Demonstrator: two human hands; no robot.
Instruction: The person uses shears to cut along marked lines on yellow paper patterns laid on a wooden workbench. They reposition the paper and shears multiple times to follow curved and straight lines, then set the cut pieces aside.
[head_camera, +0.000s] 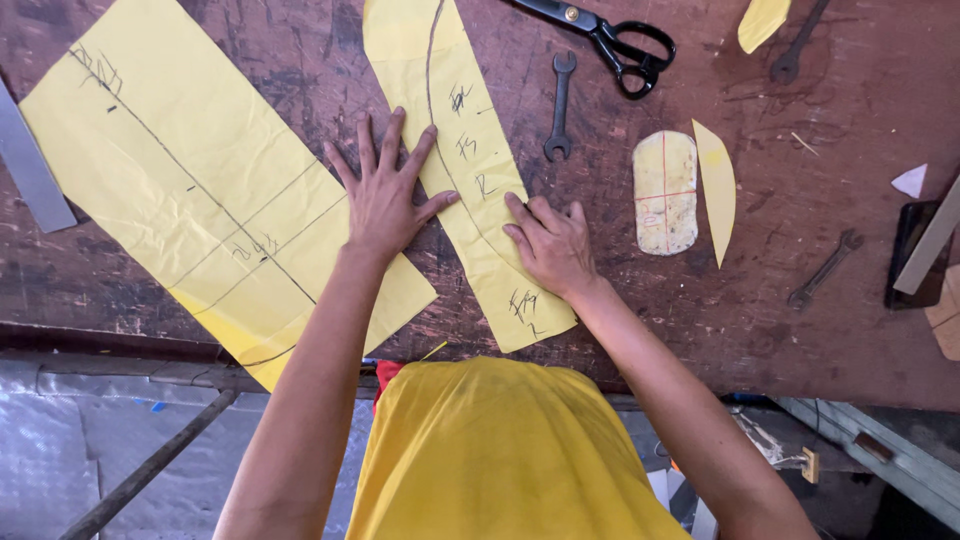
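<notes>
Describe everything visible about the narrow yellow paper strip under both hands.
The narrow yellow paper strip is a long, creased pattern piece lying flat on the worn dark wooden table, running from the top edge down toward the person. A dark curved line runs along its length, with handwritten marks beside it. The left hand presses its left edge with fingers spread; the right hand presses its lower right side.
</notes>
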